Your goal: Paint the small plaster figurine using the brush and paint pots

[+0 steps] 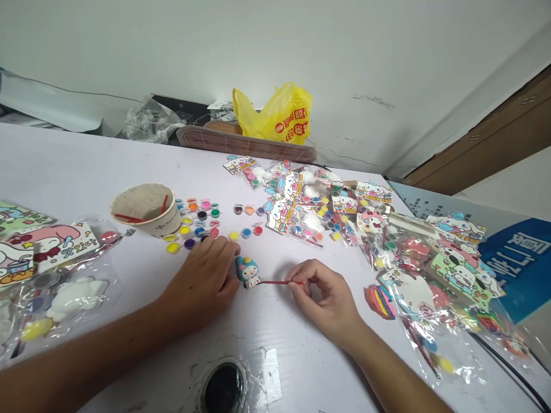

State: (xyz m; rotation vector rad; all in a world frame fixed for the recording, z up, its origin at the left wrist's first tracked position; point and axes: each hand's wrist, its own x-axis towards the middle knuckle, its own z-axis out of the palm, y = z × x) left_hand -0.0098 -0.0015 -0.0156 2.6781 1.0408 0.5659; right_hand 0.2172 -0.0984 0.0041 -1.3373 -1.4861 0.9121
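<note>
A small painted figurine (247, 272) with a blue hood and white body is on the table between the hands. My left hand (206, 281) is beside it, fingers curled against its left side; the contact is partly hidden. My right hand (322, 298) pinches a thin red paintbrush (275, 282), its tip at the figurine's lower right. Small paint pots (202, 215) in several colours stand behind my left hand. A paper cup (148, 207) with murky liquid and red sticks stands at the left of the pots.
Bagged figurine kits cover the right (413, 292) and back right of the table, with more at the left (77, 298). A yellow plastic bag (279, 117) stands at the back. A dark round hole (224, 387) is near the front edge.
</note>
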